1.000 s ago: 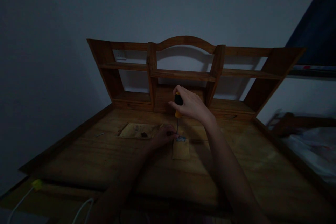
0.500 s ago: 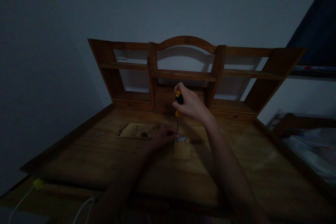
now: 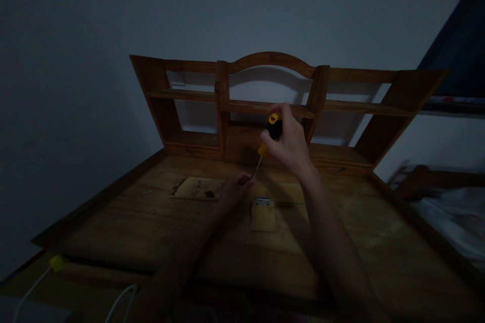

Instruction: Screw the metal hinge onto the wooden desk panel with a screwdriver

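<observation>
My right hand (image 3: 290,141) is wrapped round the black and yellow handle of a screwdriver (image 3: 258,163), which leans with its shaft pointing down and to the left. At the screwdriver's tip, the fingers of my left hand (image 3: 238,186) are pinched together; whatever they hold there is too small and dark to make out. A small metal hinge (image 3: 262,202) lies just in front of the hands, at the far edge of a small square wooden piece (image 3: 262,218) on the desk. The screwdriver is apart from the hinge.
Left of my hands lies a longer, stained wooden board (image 3: 199,187). A small metal pin or screw (image 3: 146,193) rests farther left on the desk (image 3: 151,232). A wooden shelf unit (image 3: 265,107) stands along the back. A white cable (image 3: 123,295) hangs at the front left.
The screwdriver has lifted off the hinge and tilted, its handle moving up and right. My left hand has drawn slightly away from the hinge, up toward the back, staying at the tip.
</observation>
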